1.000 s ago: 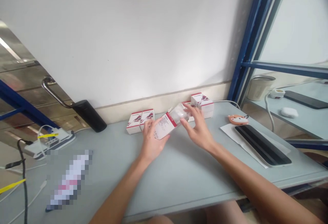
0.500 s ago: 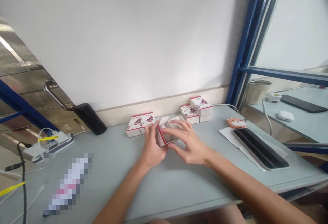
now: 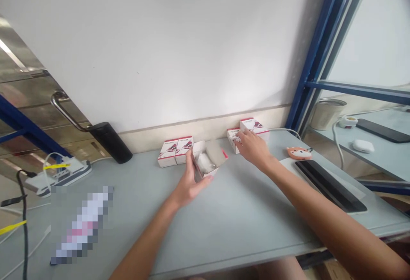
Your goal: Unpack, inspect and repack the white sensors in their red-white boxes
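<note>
My left hand (image 3: 191, 186) is wrapped round a small white carton (image 3: 205, 174) with its top flaps raised. A whitish, see-through item (image 3: 205, 160) shows inside it, too unclear to name. A small red tab sticks up at the right flap's edge. My right hand (image 3: 251, 148) is over the front of the right-hand group of red-and-white cartons (image 3: 252, 124), its visible fingers apart. Whether its fingertips touch a carton, I cannot tell. Behind my left hand, two similar cartons (image 3: 168, 151) lie side by side against the wall.
A black padded cylinder (image 3: 110, 142) on a metal handle stands at the left back. A power strip (image 3: 60, 177) with cables and a pixelated item (image 3: 83, 224) lie on the left. To the right are an orange animal-shaped object (image 3: 298, 153), a black phone (image 3: 329, 186) and a mirror.
My right hand has left the open carton and moved right and back to the other cartons. The left hand keeps the carton, whose flaps and inside now show more fully.
</note>
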Demonstrator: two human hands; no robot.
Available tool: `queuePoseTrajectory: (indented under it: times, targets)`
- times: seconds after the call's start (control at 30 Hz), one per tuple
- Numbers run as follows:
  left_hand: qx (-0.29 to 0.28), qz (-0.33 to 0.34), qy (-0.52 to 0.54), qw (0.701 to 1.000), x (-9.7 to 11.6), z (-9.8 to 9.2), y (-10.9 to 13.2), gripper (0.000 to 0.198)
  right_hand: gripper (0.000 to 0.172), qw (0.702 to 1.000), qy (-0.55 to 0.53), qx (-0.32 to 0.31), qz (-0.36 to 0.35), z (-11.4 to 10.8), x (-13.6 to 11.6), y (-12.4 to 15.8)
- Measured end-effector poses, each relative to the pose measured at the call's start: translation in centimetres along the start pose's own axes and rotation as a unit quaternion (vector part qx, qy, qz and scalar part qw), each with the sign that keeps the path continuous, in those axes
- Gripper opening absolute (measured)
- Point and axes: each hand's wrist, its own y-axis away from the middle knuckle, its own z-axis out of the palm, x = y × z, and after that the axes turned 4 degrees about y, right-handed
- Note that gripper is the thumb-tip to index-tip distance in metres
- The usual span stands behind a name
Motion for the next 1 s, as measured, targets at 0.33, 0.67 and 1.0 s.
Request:
queuePoseTrajectory:
  times: [0.33,0.67,1.0]
  targets:
    - [0.061,0.019,-0.118,0.991,-0.1,0.5,-0.2,0.098,0.039,0.995,0.054,0.078,-0.03,2.1,-1.4,-1.2]
    - [0.096,0.021,-0.057,0.993,-1.7,1.9,-0.1,0.099,0.023,0.996,0.059,-0.012,-0.066,-0.4,-0.3,-6.0]
    - [0.145,0.056,-0.03,0.987,-2.3,3.3,0.1,0.091,0.014,0.857,-0.261,0.328,-0.3,-7.5,-4.8,3.2]
